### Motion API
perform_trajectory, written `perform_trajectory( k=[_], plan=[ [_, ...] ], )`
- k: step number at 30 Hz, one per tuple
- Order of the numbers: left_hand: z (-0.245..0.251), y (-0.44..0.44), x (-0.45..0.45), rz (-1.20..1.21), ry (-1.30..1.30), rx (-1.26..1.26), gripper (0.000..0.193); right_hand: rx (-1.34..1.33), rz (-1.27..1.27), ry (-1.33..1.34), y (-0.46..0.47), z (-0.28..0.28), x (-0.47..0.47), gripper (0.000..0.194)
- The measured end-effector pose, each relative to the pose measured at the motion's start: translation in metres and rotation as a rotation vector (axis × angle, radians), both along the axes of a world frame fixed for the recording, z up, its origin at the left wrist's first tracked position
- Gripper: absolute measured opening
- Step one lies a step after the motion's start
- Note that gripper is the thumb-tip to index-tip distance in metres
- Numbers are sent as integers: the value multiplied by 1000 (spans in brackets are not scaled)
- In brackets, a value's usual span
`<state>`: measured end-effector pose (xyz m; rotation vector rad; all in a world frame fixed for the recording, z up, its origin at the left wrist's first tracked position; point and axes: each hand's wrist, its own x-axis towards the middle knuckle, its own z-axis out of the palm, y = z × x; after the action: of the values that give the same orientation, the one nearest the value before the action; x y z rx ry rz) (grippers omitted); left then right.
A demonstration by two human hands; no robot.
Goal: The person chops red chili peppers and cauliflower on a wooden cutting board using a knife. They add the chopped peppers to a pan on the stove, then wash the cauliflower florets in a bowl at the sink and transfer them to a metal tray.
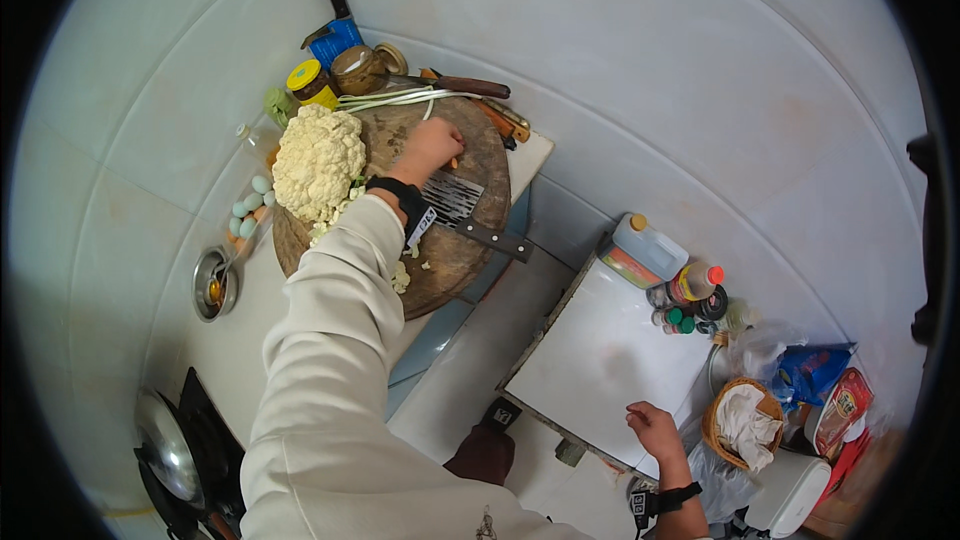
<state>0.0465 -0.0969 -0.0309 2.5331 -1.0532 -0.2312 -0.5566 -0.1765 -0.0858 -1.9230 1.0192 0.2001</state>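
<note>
My left hand [435, 146] is over the round wooden chopping board [457, 270], its fingers curled downward. A small orange-brown piece [453, 163] shows beneath the fingers; whether they grip it is hidden. Close to that wrist lies a cleaver [459, 202], its wet blade flat on the wood and its dark handle past the board's edge. A large head of cauliflower [319, 161] rests on the board's left side, with small florets [401, 277] scattered nearby. Spring onion stalks [397, 98] lie along the back. Over the white countertop at right, my right hand [651, 426] is empty with loosely bent fingers.
Behind the board are a yellow-lidded jar [306, 79], a brown pot [358, 69] and knives [472, 86]. Eggs [247, 210] and a metal bowl [215, 285] stand left, near a wok [169, 450]. Bottles [686, 285] and a wicker basket [716, 420] line the right counter.
</note>
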Motion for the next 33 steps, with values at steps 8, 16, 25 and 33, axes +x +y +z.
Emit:
perform_trajectory(
  k=[8,16,25,33],
  plan=[
    [9,33,31,419,1158,-928,19,46,-154,0,-2,-14,-66,23],
    [22,36,14,499,1430,-1025,32,172,-264,97,17,-6,-100,23],
    [14,11,17,308,321,75,40,194,-283,91,22,-11,-100,21],
    [30,8,-11,214,157,345,52,269,-332,51,26,-28,-106,23]
  ],
)
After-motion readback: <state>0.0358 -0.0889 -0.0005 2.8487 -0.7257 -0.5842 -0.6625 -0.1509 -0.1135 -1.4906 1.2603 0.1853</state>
